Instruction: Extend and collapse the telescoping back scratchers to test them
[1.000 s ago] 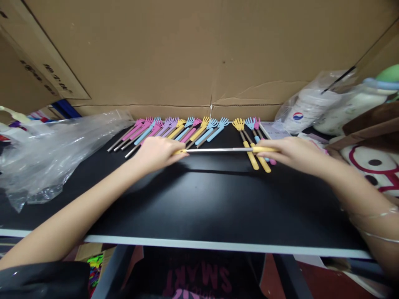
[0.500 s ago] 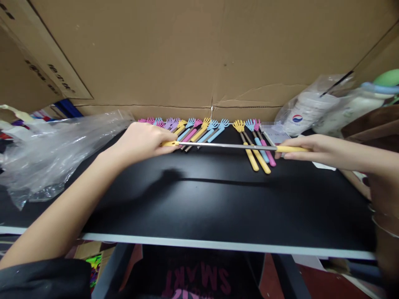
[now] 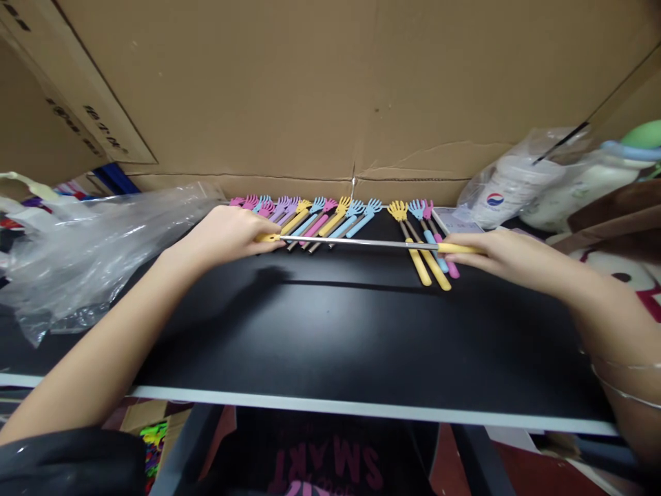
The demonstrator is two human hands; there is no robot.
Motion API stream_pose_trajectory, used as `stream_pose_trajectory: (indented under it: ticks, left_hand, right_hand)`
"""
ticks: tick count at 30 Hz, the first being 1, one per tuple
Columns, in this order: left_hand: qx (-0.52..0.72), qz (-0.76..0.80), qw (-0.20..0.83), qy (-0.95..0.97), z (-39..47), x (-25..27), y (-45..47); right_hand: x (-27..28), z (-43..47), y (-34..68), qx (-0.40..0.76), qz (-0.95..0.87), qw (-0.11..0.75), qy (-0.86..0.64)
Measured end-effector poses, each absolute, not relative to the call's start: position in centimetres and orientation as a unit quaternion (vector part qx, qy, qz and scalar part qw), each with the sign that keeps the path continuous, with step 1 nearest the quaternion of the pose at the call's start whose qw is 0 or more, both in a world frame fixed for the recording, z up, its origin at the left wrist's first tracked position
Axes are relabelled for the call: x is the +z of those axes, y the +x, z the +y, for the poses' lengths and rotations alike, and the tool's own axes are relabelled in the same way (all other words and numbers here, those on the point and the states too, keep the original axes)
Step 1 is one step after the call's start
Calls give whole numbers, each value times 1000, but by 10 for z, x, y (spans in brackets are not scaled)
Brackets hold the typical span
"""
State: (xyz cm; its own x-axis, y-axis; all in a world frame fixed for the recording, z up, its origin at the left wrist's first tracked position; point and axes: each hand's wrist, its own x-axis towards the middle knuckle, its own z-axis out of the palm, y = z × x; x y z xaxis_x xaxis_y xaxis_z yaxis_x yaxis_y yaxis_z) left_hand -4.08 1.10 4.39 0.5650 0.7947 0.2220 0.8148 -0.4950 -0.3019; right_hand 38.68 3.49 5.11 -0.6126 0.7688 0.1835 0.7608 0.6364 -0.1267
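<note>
A telescopic back scratcher (image 3: 356,242) with a metal rod and yellow ends is stretched level above the black table. My left hand (image 3: 227,234) is closed around its left yellow end, hiding most of that end. Around the yellow grip at the other end, my right hand (image 3: 509,258) is closed too. Behind the rod lies a slanted row of pink, blue, purple and yellow back scratchers (image 3: 333,225), handles shortened. Right of them, a small group of yellow, blue and pink back scratchers (image 3: 435,269) lies with handles toward me, partly behind the rod.
Cardboard (image 3: 289,89) walls the back of the black table (image 3: 320,351). A clear plastic bag (image 3: 103,248) lies at the left. A bagged white cup (image 3: 509,193), a bottle (image 3: 604,172) and a small white box (image 3: 457,220) stand at the right. Below is an open carton (image 3: 147,413).
Both hands have shifted left with the back scratcher, the right hand more than the left. The rod showing between them looks slightly shorter.
</note>
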Motion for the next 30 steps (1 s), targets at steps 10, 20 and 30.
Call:
stream_pose_trajectory:
  ticks: [10, 20, 30]
  left_hand:
    - [-107, -334, 258, -900, 0, 24, -8]
    - [-151, -321, 271, -895, -14, 14, 14]
    - [-173, -316, 222, -906, -32, 5, 41]
  right_hand:
    - [19, 22, 345, -144, -921, 98, -348]
    - [1, 3, 322, -272, -894, 145, -324]
    - [9, -24, 300, -328, -893, 140, -275]
